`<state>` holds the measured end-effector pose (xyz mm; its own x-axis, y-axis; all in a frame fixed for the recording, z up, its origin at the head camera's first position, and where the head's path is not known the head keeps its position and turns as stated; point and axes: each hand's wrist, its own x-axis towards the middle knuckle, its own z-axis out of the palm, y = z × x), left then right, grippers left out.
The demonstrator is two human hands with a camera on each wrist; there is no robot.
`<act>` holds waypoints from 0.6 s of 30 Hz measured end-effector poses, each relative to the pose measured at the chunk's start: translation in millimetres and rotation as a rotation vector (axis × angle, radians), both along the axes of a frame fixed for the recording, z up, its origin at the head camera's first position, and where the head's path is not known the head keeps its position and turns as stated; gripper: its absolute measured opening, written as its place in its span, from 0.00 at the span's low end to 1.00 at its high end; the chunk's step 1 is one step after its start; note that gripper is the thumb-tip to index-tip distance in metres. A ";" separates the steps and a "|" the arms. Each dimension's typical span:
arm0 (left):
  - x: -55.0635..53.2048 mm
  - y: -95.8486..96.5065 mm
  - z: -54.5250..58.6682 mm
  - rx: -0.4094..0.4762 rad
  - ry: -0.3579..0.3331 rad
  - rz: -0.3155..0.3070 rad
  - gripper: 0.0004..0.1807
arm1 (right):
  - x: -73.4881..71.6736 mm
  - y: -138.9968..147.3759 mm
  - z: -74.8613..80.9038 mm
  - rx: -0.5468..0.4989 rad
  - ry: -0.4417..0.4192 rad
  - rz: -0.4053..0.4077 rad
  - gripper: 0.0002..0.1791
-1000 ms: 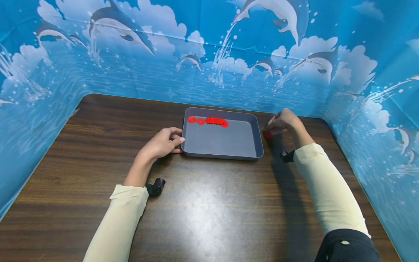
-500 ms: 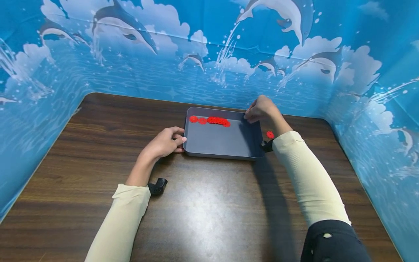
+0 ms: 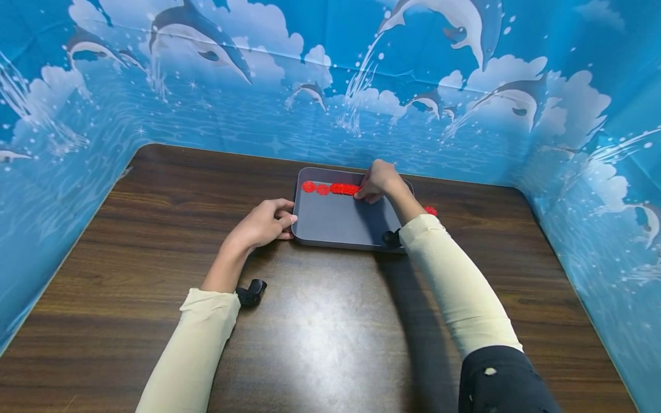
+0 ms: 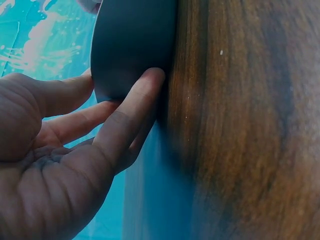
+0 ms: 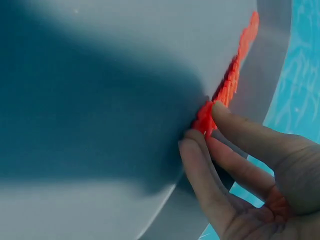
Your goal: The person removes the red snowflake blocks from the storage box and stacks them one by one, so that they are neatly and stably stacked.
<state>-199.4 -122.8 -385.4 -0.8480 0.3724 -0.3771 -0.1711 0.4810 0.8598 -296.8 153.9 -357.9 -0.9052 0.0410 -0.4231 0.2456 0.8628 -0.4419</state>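
Note:
A shallow grey baking tray (image 3: 341,221) lies near the back of the table. My left hand (image 3: 263,222) holds its left edge, thumb at the rim and fingers against the outer wall; those fingers (image 4: 132,105) show in the left wrist view. Along the tray's back side runs a row of thin red flower-shaped pieces (image 3: 322,189), several overlapping toward the right. My right hand (image 3: 379,180) is over the tray at the row's right end. In the right wrist view its thumb and fingers pinch a red flower-shaped piece (image 5: 204,117), tilted against the row.
Another red piece (image 3: 430,211) lies on the wooden table (image 3: 320,321) right of the tray, partly behind the right forearm. A blue dolphin-print curtain (image 3: 258,86) hangs close behind the tray and along the sides.
My right hand has moved left from the table beside the tray, over the tray's right wall, to the row's right end. My left hand keeps its place at the tray's edge.

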 end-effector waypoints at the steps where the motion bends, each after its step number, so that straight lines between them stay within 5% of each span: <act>1: 0.3 0.0 0.5 0.001 0.001 -0.001 0.30 | -0.2 -2.1 -1.3 0.019 0.012 0.003 0.10; 9: -0.6 0.7 -0.4 -0.003 -0.005 -0.001 0.30 | -2.1 -10.1 -8.1 0.159 0.037 0.032 0.17; 18: -0.5 0.2 0.5 0.001 -0.014 0.002 0.31 | 2.6 -10.6 -3.0 0.155 0.046 0.043 0.22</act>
<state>-199.9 -122.6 -384.8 -0.8434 0.3706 -0.3890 -0.1847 0.4800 0.8576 -294.3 143.3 -360.9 -0.9259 0.0639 -0.3724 0.1899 0.9308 -0.3123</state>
